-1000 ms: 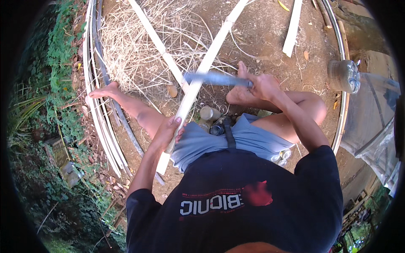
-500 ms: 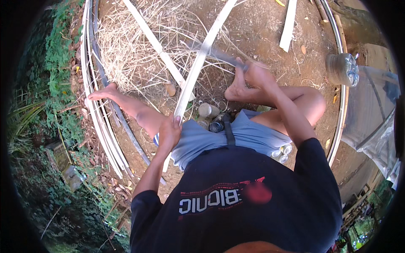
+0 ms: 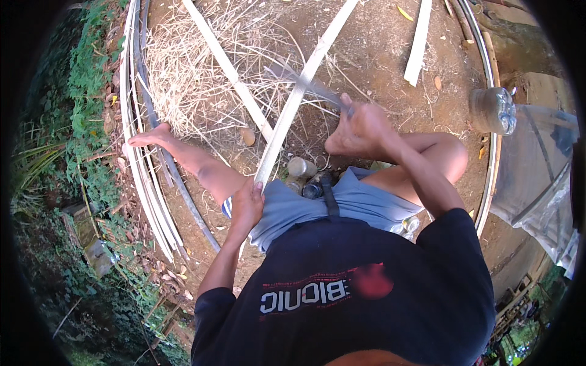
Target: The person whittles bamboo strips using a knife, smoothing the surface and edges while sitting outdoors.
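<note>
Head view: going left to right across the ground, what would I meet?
Green plants → bundle of bent strips → dry grass heap → long pale strip held by left hand → right hand with blade → plastic bottle.

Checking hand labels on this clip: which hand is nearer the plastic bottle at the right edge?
Right. The right hand grips the knife on the strip, left of the bottle. The left hand holds the strip's near end, farther left and lower.
</note>
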A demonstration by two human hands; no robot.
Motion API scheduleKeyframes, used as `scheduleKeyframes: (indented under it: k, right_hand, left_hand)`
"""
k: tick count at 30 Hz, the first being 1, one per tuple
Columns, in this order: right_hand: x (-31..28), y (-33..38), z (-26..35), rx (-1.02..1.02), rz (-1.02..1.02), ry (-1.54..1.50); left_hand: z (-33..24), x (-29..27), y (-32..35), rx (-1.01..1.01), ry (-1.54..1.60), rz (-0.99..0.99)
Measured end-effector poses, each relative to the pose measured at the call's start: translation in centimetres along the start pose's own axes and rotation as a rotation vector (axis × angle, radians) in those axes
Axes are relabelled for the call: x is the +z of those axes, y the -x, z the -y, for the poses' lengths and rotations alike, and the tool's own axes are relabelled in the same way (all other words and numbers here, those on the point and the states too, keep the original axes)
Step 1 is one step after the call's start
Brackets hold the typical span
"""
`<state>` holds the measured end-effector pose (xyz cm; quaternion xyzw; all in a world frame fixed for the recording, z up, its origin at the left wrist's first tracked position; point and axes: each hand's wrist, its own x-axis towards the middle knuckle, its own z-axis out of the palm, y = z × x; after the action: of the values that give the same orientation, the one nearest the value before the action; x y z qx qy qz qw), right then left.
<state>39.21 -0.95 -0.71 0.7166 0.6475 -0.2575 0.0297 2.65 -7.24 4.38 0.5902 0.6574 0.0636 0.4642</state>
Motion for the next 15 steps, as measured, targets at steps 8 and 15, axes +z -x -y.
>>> scheduleKeyframes:
  k: [8,15]
  right_hand:
    - [1.1,-3.9,-6.0,0.258,-0.058,-0.313]
    - [1.3,5.4,4.1,-0.16,-0.128,-0.172]
  left_hand:
    - [0.2,1.4,-0.7,0.137,-0.171,-0.076]
    - [-1.9,1.9,-1.2,0.183,-0.318,-0.199]
